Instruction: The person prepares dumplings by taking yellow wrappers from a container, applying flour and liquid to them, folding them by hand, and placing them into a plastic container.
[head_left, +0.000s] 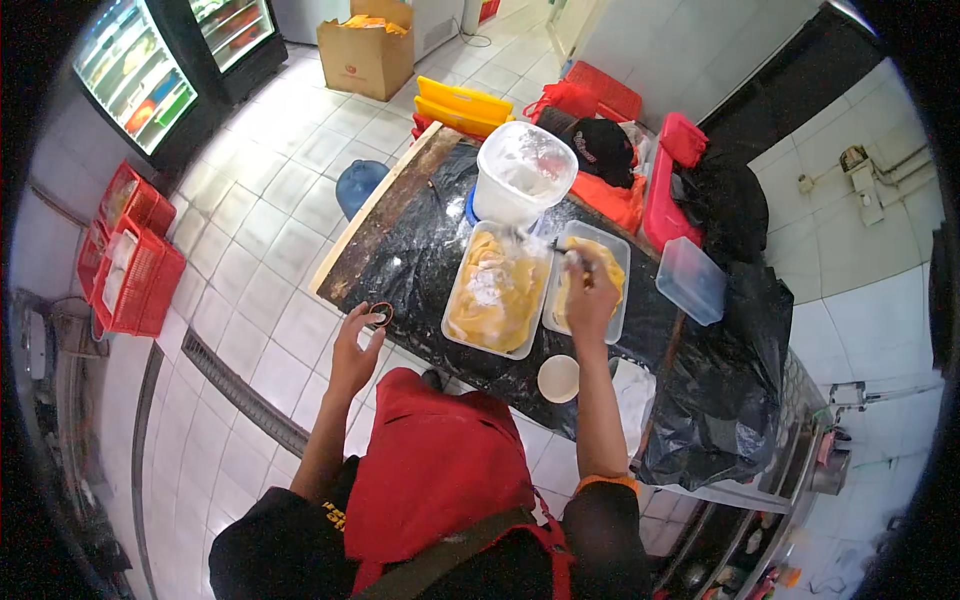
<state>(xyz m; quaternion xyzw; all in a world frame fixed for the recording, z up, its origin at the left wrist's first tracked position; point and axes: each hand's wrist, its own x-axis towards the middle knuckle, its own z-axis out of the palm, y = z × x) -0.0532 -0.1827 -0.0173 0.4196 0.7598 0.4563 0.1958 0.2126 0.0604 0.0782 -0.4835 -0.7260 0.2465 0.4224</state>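
Note:
My right hand grips a blurred utensil with a dark handle, perhaps a spoon, over the right-hand clear plastic tub. White powder, likely flour, blurs around its far end. In that tub lies yellow food, partly hidden by my hand. A larger tub beside it is filled with similar yellow pieces, with a heap of white powder on top. Left of the table's near edge, my left hand holds a small reddish-rimmed ring between thumb and fingers.
A white bucket of powder stands behind the tubs. Nearer me are a pale round cup and a white-filled container. Black plastic covers the table. An empty clear container lies right; red crates stand far left.

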